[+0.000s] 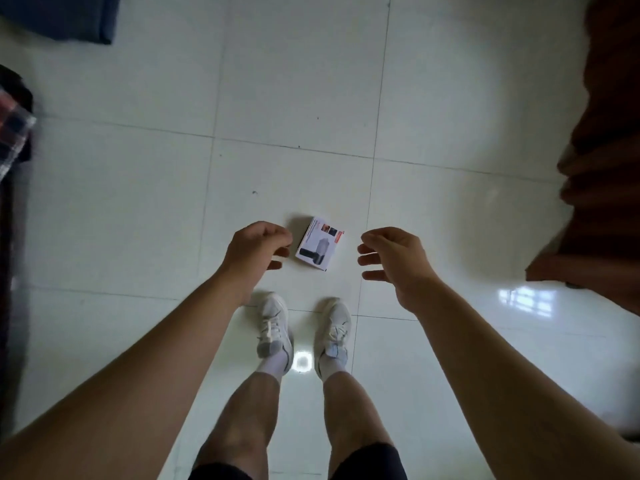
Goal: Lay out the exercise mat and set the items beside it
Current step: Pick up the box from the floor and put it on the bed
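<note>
A small white product box [319, 244] with a picture of a dark device on its face lies on the white tiled floor [138, 202], just ahead of my feet. My left hand [258, 245] hovers to the left of the box, fingers loosely curled, holding nothing. To the right of the box hangs my right hand [393, 258], fingers spread and relaxed, also holding nothing. Neither hand touches the box. No exercise mat is in view.
My white sneakers [303, 327] stand on the tiles below the box. A dark blue object [69, 19] lies at the top left. Checked cloth on dark furniture [14, 133] lines the left edge. Brown fabric [602, 168] hangs along the right side.
</note>
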